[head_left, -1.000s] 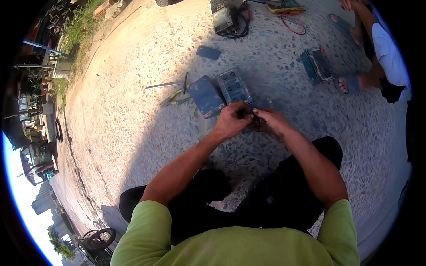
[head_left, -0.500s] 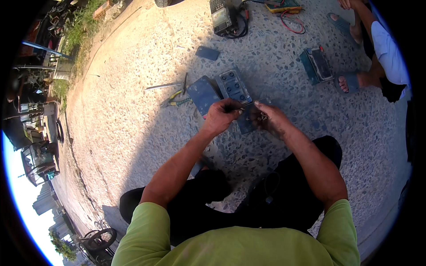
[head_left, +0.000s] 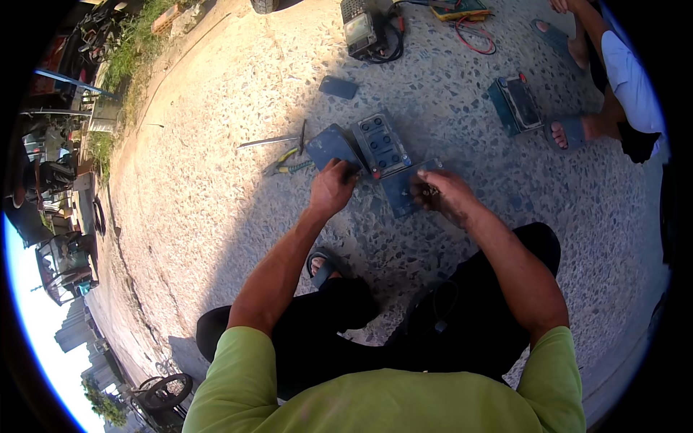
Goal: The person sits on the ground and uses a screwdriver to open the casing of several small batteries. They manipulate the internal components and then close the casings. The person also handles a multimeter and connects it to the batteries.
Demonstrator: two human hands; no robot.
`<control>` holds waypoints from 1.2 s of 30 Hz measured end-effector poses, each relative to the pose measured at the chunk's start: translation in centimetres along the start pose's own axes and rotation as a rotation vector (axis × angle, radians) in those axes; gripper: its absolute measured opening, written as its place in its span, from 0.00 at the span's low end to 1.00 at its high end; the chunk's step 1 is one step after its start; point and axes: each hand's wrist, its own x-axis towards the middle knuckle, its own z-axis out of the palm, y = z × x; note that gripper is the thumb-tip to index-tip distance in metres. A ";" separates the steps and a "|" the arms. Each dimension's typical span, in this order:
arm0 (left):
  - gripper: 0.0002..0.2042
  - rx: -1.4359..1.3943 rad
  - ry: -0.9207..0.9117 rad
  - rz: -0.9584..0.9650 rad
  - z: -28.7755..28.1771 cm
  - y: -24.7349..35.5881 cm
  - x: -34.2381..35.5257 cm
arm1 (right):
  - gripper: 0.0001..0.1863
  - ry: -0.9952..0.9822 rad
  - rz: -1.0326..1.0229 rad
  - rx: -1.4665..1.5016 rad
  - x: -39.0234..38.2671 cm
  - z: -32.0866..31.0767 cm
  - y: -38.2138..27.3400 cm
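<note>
My left hand (head_left: 333, 186) is curled closed over the near end of a dark grey battery case (head_left: 329, 143); what its fingers hold is hard to make out. My right hand (head_left: 443, 192) has its fingers curled around small metal pieces, above a dark flat-topped block (head_left: 398, 195). Between and beyond my hands lies a battery (head_left: 380, 141) with round caps on top and a red terminal at its near end. At the left of these blocks lie yellow-green handled pliers (head_left: 285, 162) and a long metal tool (head_left: 268, 141).
A dark phone-like slab (head_left: 338, 86), a charger-like device (head_left: 364, 36) with cables, and a yellow meter (head_left: 462, 10) with leads lie farther off. Another battery (head_left: 514, 105) stands at right, beside a person (head_left: 625, 76) in sandals. My sandaled foot (head_left: 320, 263) is below my hands.
My hands have moved apart: the left one went left and up from the middle battery, while the right stayed at the right with small pieces in its fingers, now visible.
</note>
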 end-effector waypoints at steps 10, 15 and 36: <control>0.07 0.073 -0.001 0.048 0.0 0.0 -0.2 | 0.23 0.002 -0.005 -0.050 0.0 0.0 0.0; 0.06 0.135 0.025 0.046 0.3 0.4 -0.3 | 0.23 -0.007 0.003 -0.061 0.2 0.1 0.0; 0.06 0.033 0.036 -0.014 -0.2 2.1 -0.2 | 0.23 0.000 0.014 -0.052 0.8 0.3 -0.1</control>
